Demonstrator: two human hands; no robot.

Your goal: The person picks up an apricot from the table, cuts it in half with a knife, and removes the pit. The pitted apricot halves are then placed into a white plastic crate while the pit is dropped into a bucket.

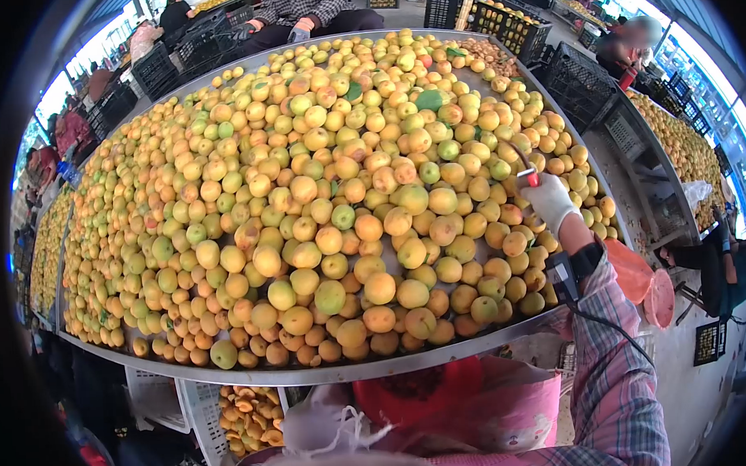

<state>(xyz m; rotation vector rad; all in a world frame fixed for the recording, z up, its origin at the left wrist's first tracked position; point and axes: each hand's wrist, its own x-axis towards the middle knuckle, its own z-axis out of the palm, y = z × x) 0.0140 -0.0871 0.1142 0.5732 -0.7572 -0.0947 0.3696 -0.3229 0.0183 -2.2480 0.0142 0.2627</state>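
Note:
My right hand (548, 200), in a white glove, is closed around the red handle of a small curved knife (529, 177). The thin blade points up and away over the fruit at the right side of the metal-rimmed table (410, 362). Below and around the hand lie yellow-orange apricots (379, 288), some of them greenish, with a few green leaves (428, 100) among them. A dark band with a small box and a cable sits on my right wrist. My left hand is out of view.
Below the near rim, a white crate (200, 416) holds cut apricot halves (249, 414). A red basin (419, 387) is by my lap. Orange-red plastic tubs (629, 269) stand at the right. Across the table sits a person with gloved hands (302, 28). Black crates (577, 82) and other fruit tables (674, 140) surround this one.

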